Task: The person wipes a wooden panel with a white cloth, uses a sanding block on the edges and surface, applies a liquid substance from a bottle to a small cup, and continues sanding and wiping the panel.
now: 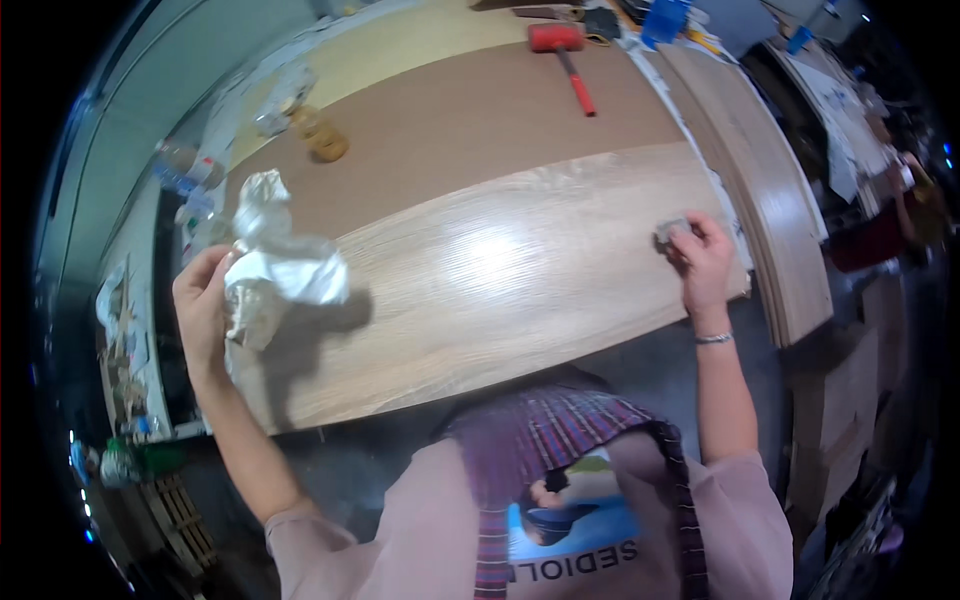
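My left hand (205, 305) is raised over the left end of a light wood-grain board (560, 220). Its fingers pinch a crumpled, shiny whitish sheet (290, 265), which hangs above the board and casts a shadow there; whether it is cloth or plastic I cannot tell. At the board's right end, my right hand (703, 262) is closed on a small grey wad (670, 231) held against the surface. The fingers cover part of this wad, so its kind is unclear.
Beyond the board lies a brown panel (450, 120) with a red mallet (562, 45) on it. A bottle of yellowish liquid (320, 137) stands at the far left, near clear plastic bottles (190, 165). Stacked wood-grain planks (760, 180) lie on the right.
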The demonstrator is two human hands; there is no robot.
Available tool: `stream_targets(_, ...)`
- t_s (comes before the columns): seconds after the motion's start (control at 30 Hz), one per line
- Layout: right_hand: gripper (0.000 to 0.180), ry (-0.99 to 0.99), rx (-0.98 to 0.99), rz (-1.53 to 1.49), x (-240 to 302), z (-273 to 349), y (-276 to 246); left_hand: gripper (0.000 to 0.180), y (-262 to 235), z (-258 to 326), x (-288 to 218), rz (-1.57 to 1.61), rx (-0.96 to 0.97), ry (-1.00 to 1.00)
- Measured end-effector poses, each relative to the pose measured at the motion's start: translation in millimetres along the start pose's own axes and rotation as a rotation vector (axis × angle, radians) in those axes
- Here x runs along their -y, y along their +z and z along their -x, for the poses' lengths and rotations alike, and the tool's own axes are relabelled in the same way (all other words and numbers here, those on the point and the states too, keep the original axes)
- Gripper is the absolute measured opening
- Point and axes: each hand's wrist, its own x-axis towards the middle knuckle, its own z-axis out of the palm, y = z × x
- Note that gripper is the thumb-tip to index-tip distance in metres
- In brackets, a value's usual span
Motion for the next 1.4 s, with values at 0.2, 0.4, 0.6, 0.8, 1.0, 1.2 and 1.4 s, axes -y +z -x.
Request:
stream_targets(0.2,0.020,-0.002,0.026,-0.103,2,-1,5,0.040,110,-2,45,-0.473,0.256,0.186)
stream_targets(0.4,0.024,0.012,0.103,-0.178,11,23,-12,0.047,279,-25,-35,-0.391,0.546,0.458)
stream_targets(0.6,0.026,-0.178,0.172,-0.229,29,52,-27,0.047,469,-89,-100,-0.377,0.579,0.717)
stream_targets(0.8,0.025,-0.428,-0.279,-0.302,63,73,-115,0.023,562,-3,-141,-0.118,1.005,1.097)
stream_targets(1.0,0.031,-0.585,-0.554,-0.249,63,119,-216,0.013,514,-20,-180,0.333,1.511,0.522)
stream_targets(1.2,0.030,-0.527,-0.610,-0.245,50,108,-190,0.018,522,-31,-151,-0.196,0.910,1.148)
stream_targets(1.4,0.028,-0.222,0.236,-0.052,34,31,-86,0.026,521,-51,-166,-0.079,0.992,0.631)
